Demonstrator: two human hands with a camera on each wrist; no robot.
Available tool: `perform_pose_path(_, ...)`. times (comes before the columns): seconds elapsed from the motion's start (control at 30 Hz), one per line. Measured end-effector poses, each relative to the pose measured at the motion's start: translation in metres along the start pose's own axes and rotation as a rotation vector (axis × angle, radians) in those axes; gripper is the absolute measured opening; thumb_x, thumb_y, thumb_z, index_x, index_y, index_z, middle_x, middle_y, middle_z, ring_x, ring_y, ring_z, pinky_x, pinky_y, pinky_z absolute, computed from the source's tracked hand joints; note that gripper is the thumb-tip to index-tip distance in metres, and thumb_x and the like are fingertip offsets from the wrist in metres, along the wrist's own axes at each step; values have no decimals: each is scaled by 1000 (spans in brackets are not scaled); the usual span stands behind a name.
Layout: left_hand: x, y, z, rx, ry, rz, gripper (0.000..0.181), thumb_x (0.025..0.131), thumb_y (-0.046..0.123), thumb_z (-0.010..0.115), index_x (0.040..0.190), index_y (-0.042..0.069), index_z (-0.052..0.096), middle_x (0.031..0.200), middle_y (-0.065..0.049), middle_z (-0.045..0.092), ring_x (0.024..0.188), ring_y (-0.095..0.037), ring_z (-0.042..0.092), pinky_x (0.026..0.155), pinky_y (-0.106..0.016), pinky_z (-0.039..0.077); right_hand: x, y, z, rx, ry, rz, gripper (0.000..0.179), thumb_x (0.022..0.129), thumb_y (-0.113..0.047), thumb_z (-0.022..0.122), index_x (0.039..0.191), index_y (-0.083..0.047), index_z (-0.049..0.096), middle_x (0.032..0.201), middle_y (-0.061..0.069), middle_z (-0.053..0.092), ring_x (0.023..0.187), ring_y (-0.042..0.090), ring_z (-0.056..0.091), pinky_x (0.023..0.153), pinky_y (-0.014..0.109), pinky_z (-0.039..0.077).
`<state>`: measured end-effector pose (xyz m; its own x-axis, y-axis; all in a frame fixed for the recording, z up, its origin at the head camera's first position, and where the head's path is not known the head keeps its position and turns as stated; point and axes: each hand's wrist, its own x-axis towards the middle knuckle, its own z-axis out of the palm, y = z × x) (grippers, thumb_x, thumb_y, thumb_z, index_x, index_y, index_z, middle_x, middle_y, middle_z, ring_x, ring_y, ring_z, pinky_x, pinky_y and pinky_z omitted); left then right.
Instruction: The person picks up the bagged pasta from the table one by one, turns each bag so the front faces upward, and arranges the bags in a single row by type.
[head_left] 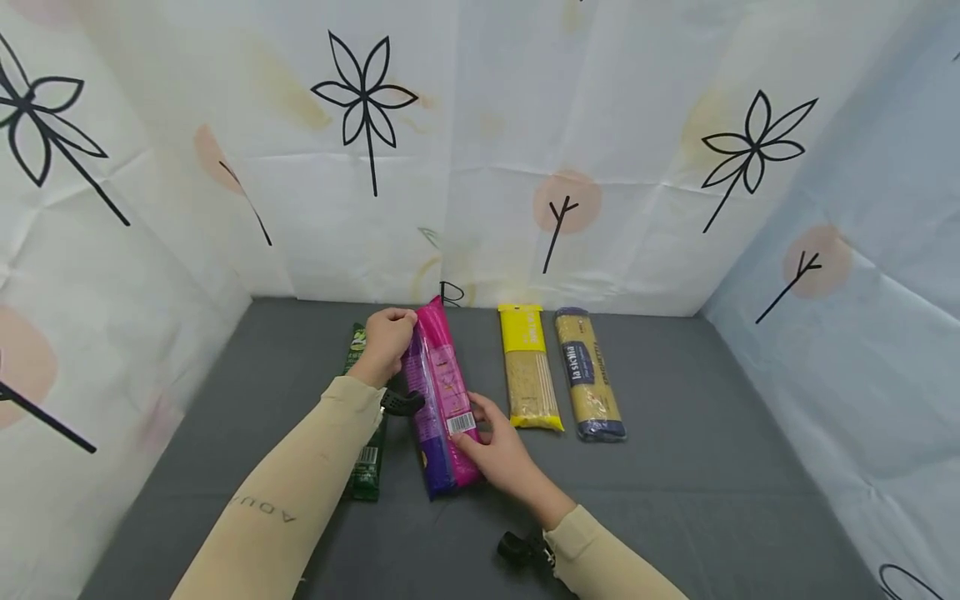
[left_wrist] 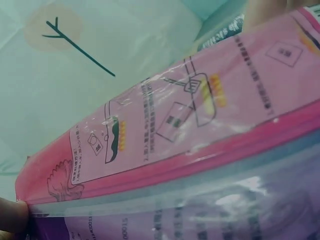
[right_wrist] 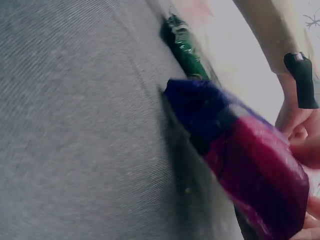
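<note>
A long pink and purple food packet (head_left: 446, 375) is held by both hands, its back with barcode and printed text facing up. Its far end is pinched by the left hand (head_left: 387, 340) at the left edge. Lower down, the right hand (head_left: 504, 450) grips the right edge, thumb on the face. In the left wrist view, cooking drawings show on the pink panel of the packet (left_wrist: 165, 120). The right wrist view shows the blue and pink near end of the packet (right_wrist: 250, 150), lifted off the cloth. A green packet (head_left: 367, 475) lies partly hidden under the left forearm.
To the right lie a yellow spaghetti packet (head_left: 529, 367) and a blue-labelled pasta packet (head_left: 589, 375), side by side. The grey cloth-covered table (head_left: 690, 467) meets white patterned fabric walls (head_left: 480, 150) at the back and sides.
</note>
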<state>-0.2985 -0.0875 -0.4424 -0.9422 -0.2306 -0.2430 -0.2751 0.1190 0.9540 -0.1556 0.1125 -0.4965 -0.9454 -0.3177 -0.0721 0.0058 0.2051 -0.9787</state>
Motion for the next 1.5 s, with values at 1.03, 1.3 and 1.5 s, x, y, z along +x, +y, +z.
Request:
perform_pose_path(1.03,-41,6,-13,137,-41,411,63,99,49,47,149,16,31,140,-21,30,113,-37,53,85,-47,52,2,-59,-10,-609,287,-241,57,89,-12,66,143,-20,47,131,2,55,100,18,56,86,41,52)
perform_pose_path(1.3,-56,14,-20,-54,-253,246,90,89,55,61,153,30,3,148,-21,28,116,-41,53,74,-49,55,5,-61,-11,-910,328,-408,62,84,-8,71,140,-18,48,115,3,62,84,16,60,74,34,56)
perform_pose_path(1.5,-76,26,-23,-128,-268,178,91,94,36,63,153,24,-5,148,-24,22,116,-44,53,78,-54,53,5,-57,-8,-1017,348,-477,64,82,-8,74,140,-17,48,108,4,64,71,17,58,63,29,55)
